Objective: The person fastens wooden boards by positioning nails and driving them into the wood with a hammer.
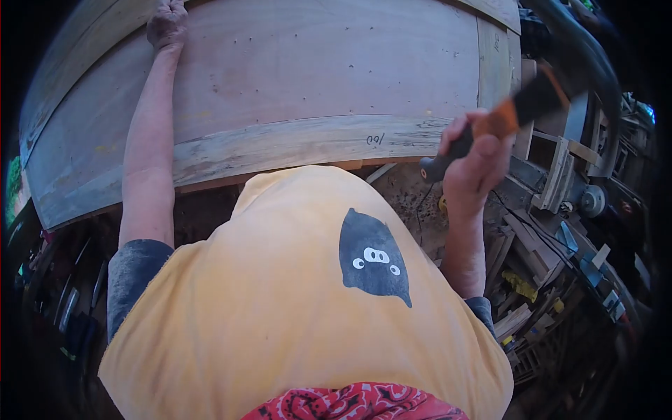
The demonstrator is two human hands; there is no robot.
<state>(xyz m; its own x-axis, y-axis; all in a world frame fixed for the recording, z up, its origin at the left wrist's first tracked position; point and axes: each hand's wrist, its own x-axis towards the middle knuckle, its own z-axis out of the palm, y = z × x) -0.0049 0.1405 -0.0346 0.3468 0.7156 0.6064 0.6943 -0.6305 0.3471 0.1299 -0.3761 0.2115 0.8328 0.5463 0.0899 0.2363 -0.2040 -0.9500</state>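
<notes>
A large wooden panel (315, 77) with a pale frame strip along its near edge lies in front of me, dotted with small dark marks. At its far left edge is my left hand (168, 24), fingers curled together; what they hold, if anything, is too small to make out. On the right, above the panel's near right corner, my right hand (479, 157) is wrapped round the black and orange handle of a tool (504, 117). The tool slants up to the right, and its far end is blurred and dark.
Wood offcuts (535, 245) and tools crowd the area right of the panel, with a round metal part (593, 201) among them. A dark curved tube (588, 52) arcs at the upper right. Dark cables run below the panel's right corner.
</notes>
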